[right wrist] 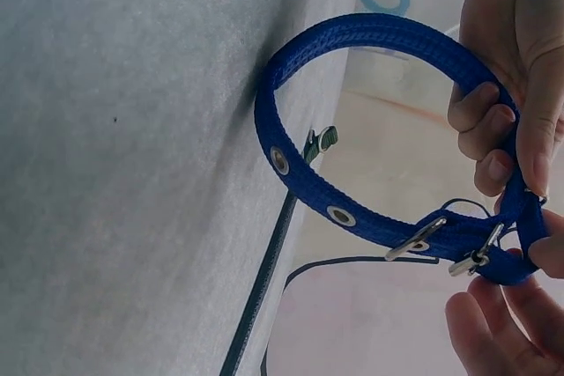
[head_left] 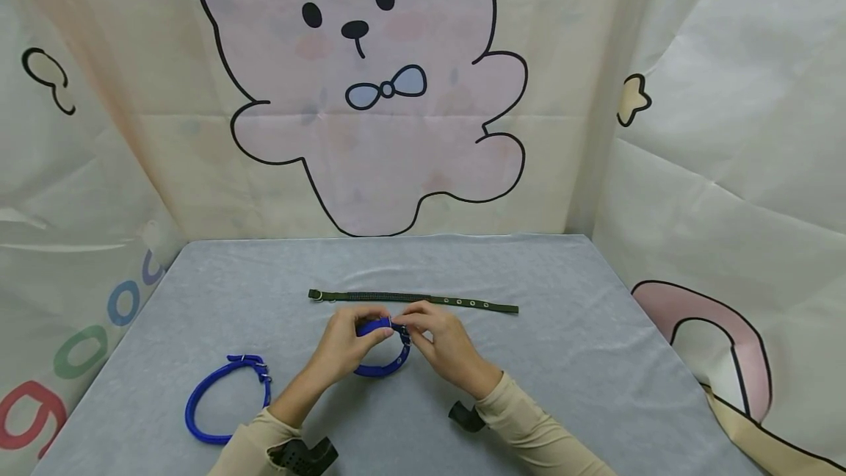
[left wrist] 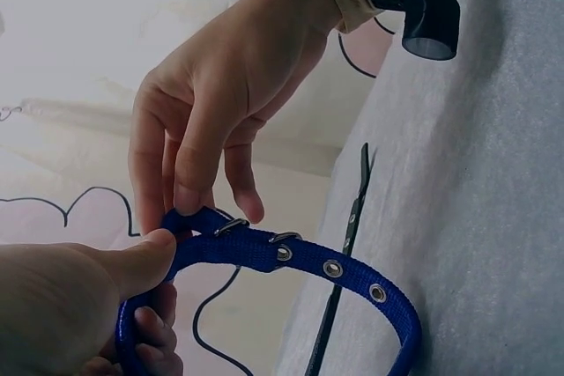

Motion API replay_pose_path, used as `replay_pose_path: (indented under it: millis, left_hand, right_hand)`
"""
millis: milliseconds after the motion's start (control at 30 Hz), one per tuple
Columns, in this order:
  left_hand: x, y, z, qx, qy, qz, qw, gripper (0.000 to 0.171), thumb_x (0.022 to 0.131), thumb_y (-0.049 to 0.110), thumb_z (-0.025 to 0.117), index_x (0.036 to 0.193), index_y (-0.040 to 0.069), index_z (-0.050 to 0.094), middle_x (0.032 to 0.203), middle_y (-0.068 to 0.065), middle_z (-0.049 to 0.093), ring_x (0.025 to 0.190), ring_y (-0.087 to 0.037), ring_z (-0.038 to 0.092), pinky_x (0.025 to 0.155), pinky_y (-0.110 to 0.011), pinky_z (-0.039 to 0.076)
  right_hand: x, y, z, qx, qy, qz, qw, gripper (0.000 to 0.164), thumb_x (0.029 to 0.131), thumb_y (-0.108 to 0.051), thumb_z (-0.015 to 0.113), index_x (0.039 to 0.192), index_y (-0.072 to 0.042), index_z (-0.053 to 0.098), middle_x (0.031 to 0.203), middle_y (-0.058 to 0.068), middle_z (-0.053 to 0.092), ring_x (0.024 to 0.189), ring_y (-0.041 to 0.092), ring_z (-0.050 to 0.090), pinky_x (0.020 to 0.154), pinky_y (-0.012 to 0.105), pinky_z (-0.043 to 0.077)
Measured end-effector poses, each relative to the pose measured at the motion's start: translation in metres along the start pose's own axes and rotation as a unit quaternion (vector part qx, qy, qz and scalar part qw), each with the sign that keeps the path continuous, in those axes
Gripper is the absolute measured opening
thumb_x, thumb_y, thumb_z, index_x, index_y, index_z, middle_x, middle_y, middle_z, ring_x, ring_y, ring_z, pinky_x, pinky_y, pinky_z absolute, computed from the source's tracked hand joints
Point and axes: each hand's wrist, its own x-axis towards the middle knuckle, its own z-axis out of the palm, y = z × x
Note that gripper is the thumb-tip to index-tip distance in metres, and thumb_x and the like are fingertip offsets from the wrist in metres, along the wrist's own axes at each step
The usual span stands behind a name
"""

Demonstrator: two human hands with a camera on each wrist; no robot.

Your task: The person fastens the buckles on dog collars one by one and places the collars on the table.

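Observation:
A blue buckled collar (head_left: pixel 382 371) with metal eyelets is held up in a loop between both hands. My left hand (head_left: pixel 340 344) grips its band, thumb on one side and fingers curled behind. At the strap end beside the metal buckle (right wrist: pixel 473 257), my right hand (head_left: pixel 449 347) pinches the blue webbing between thumb and fingers. In the right wrist view the strap folds over near the buckle, and the eyelets (right wrist: pixel 341 216) run along the band away from it. The left wrist view shows the right fingertips (left wrist: pixel 187 198) close to the left thumb at the folded strap.
A dark green collar (head_left: pixel 416 299) with eyelets lies stretched out behind the hands on the grey cloth-covered table (head_left: pixel 581 373). Another blue collar (head_left: pixel 194 404), buckled into a loop, lies left of the left forearm. Printed fabric hangs around the table's back and sides.

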Motion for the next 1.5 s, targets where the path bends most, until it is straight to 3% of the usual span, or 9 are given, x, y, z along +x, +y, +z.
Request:
replay_pose_path:
  millis: [267, 567, 1033, 1500]
  left_hand:
    - [-0.0008, -0.0005, -0.0020, -0.001, 0.000, -0.004, 1.0000, 0.015, 0.092, 0.015, 0.074, 0.106, 0.008, 0.075, 0.099, -0.007, 0.077, 0.085, -0.011, 0.068, 0.071, -0.021, 0.054]
    - [0.0007, 0.0002, -0.0021, 0.001, -0.004, -0.004, 1.0000, 0.010, 0.091, 0.012, 0.075, 0.101, 0.010, 0.075, 0.096, -0.006, 0.077, 0.081, -0.009, 0.065, 0.070, -0.021, 0.053]
    - [-0.0002, 0.0011, 0.0002, -0.003, -0.010, -0.003, 0.9999, 0.015, 0.091, 0.012, 0.075, 0.106, 0.008, 0.076, 0.102, -0.007, 0.077, 0.089, -0.012, 0.069, 0.074, -0.021, 0.055]
    - [-0.0016, 0.0042, 0.0012, -0.009, -0.004, -0.013, 0.9999, 0.020, 0.093, 0.015, 0.073, 0.111, 0.007, 0.076, 0.108, -0.009, 0.077, 0.095, -0.017, 0.072, 0.077, -0.022, 0.057]
  right_hand:
    - [0.0007, -0.0009, -0.0004, 0.006, -0.003, 0.002, 1.000, 0.032, 0.093, 0.007, 0.063, 0.118, -0.009, 0.073, 0.116, 0.006, 0.072, 0.097, 0.015, 0.069, 0.078, 0.026, 0.058]
    - [0.0009, -0.0003, 0.0009, 0.044, 0.000, 0.041, 0.998, 0.018, 0.095, 0.004, 0.064, 0.109, -0.008, 0.069, 0.118, 0.009, 0.071, 0.100, 0.019, 0.070, 0.077, 0.025, 0.059]
    - [0.0007, 0.0009, 0.0057, 0.063, 0.018, 0.001, 0.998, 0.021, 0.092, 0.005, 0.068, 0.108, -0.008, 0.073, 0.110, 0.007, 0.075, 0.091, 0.016, 0.070, 0.074, 0.021, 0.057]
    - [-0.0002, -0.0019, 0.0063, 0.076, 0.040, 0.014, 0.996, 0.015, 0.093, 0.001, 0.069, 0.105, -0.006, 0.074, 0.109, 0.009, 0.076, 0.091, 0.018, 0.071, 0.073, 0.022, 0.057]
